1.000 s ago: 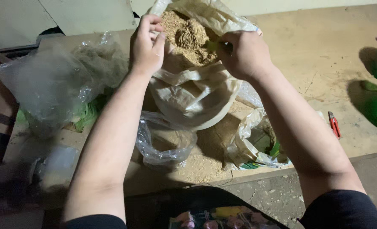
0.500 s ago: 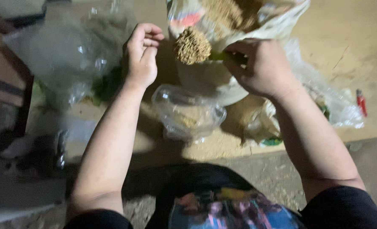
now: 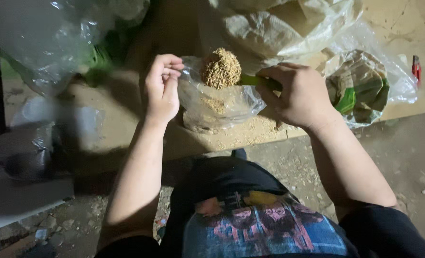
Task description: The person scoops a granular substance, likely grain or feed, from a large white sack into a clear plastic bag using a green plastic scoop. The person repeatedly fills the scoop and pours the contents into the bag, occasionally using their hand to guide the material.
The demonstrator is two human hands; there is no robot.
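Right hand (image 3: pixel 301 98) fingers grip green scoop (image 3: pixel 250 80) (heaped with grain); left hand (image 3: pixel 162 86) fingers pinch clear bag (image 3: pixel 217 105) rim.

Person with bare forearms, black short sleeves (image 3: pixel 389 229), and a black shirt bearing a colourful print (image 3: pixel 265 224).

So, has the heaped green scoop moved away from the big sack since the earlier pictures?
Yes. The green scoop has left the big sack and now hangs toward the person, above the small clear bag.
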